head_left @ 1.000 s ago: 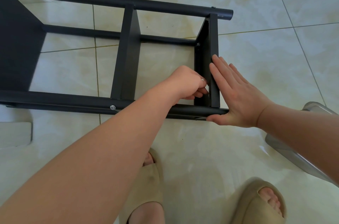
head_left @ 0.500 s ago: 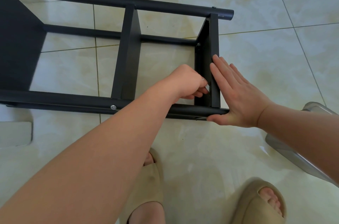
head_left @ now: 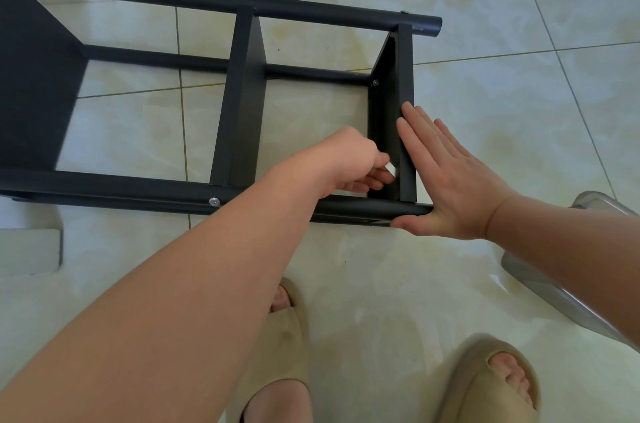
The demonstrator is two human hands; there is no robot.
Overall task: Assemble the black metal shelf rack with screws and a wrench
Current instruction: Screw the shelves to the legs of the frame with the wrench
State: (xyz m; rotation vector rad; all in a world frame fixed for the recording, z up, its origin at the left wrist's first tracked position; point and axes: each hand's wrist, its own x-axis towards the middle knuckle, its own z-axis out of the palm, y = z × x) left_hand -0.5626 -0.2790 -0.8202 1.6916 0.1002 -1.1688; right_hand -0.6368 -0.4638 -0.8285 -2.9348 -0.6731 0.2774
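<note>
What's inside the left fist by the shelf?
A silver piece, likely the wrench, pokes out of the left hand against the end shelf. The hand hides the rest of it.

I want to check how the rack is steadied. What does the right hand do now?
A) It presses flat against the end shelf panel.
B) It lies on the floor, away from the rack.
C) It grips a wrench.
A: the right hand lies with straight fingers against the outer face of the end shelf panel.
</note>
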